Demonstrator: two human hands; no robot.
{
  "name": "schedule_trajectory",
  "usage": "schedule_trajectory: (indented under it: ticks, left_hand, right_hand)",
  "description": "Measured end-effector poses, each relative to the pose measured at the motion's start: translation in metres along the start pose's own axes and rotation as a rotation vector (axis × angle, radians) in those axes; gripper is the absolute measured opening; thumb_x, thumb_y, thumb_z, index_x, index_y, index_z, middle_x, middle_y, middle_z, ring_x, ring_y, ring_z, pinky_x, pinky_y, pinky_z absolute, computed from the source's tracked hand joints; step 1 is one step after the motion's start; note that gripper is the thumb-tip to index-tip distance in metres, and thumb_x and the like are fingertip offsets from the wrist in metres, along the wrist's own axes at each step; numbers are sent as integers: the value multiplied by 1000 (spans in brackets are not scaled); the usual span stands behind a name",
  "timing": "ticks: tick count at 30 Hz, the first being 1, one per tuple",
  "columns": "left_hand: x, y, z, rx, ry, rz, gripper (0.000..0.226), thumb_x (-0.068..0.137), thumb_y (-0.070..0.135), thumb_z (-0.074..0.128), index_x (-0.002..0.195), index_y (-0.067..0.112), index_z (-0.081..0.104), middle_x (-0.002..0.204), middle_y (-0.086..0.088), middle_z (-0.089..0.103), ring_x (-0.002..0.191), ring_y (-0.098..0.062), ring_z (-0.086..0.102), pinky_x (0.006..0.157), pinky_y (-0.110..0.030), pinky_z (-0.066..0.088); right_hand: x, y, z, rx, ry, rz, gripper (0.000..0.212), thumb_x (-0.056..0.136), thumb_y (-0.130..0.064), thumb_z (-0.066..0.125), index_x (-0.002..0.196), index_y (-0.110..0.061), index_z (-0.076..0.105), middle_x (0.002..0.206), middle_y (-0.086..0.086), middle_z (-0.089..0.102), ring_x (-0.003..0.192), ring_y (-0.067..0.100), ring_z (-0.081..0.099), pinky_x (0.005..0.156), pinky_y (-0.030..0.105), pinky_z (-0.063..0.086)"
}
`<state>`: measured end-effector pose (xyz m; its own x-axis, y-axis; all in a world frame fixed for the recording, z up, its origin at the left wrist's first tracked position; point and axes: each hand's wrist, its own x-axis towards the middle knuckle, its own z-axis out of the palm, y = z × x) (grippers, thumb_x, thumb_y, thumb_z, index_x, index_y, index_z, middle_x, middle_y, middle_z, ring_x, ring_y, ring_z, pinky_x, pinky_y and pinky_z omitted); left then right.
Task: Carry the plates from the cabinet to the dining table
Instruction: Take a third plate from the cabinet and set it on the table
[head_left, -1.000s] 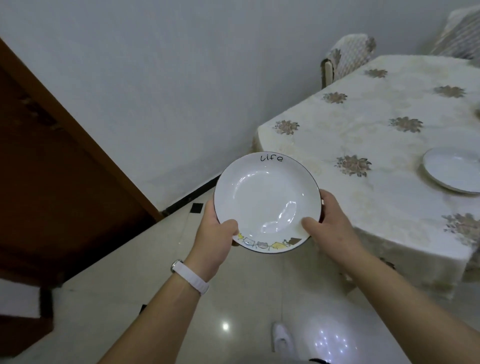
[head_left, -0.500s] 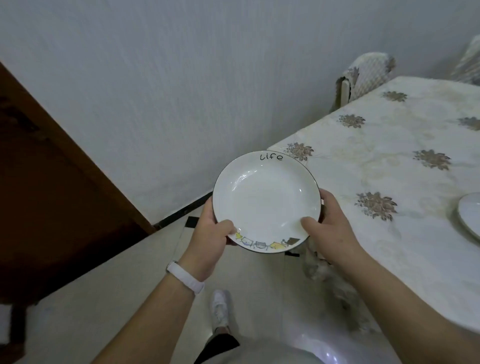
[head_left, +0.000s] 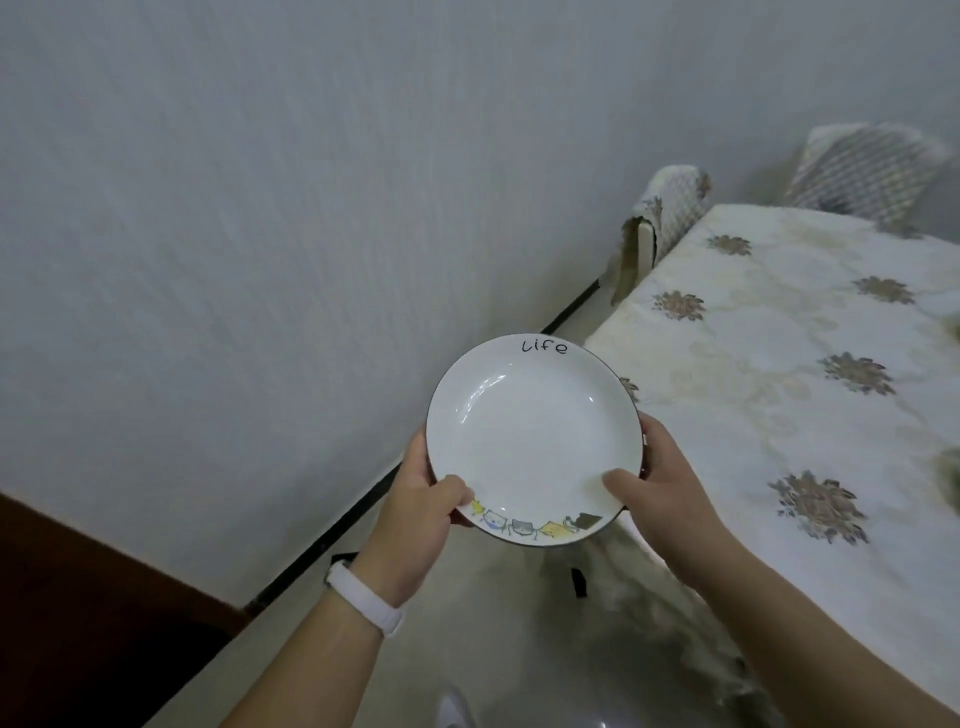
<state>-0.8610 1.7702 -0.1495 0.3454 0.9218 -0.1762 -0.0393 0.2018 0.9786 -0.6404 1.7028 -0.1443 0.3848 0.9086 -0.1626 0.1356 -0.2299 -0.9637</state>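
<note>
I hold a white deep plate (head_left: 532, 441) with a dark rim, the word "Life" at its far edge and small cartoon figures at its near edge. My left hand (head_left: 415, 512) grips its left rim with the thumb on top, and a white band circles that wrist. My right hand (head_left: 660, 488) grips the right rim the same way. The plate is level in the air, over the floor, just left of the dining table's (head_left: 779, 395) near corner. The table wears a cream cloth with brown flower prints.
A grey wall (head_left: 260, 260) fills the left and top. Two covered chairs (head_left: 670, 208) stand at the table's far side. A dark wooden cabinet or door (head_left: 67, 613) shows at the lower left. The floor is pale glossy tile (head_left: 493, 649).
I have stepped closer to the table and the view has swung left; the second plate on the table has left the frame. Both hands keep the same grip on the plate.
</note>
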Motion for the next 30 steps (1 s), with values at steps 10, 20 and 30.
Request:
schedule_trajectory:
  ticks: [10, 20, 30]
  left_hand:
    - [123, 41, -66, 12, -162, 13, 67, 65, 4, 50, 126, 31, 55, 110, 1, 70, 90, -18, 67, 64, -30, 53]
    - [273, 51, -46, 63, -205, -16, 69, 65, 1, 49, 128, 30, 55, 111, -3, 69, 91, -20, 66, 65, -32, 53]
    - [434, 88, 12, 177, -339, -52, 69, 66, -2, 49, 128, 29, 54, 110, -1, 70, 90, -16, 68, 66, -29, 54]
  right_hand:
    - [86, -37, 62, 49, 102, -2, 62, 84, 5, 53, 125, -42, 47, 113, -8, 62, 93, 12, 65, 70, 31, 55]
    - [218, -33, 61, 150, 238, 29, 67, 67, -12, 54, 129, -36, 48, 112, -13, 65, 102, 10, 63, 84, 41, 55]
    - [352, -38, 20, 186, 331, 64, 70, 83, 5, 54, 139, -33, 39, 122, -14, 58, 110, 8, 59, 90, 37, 53]
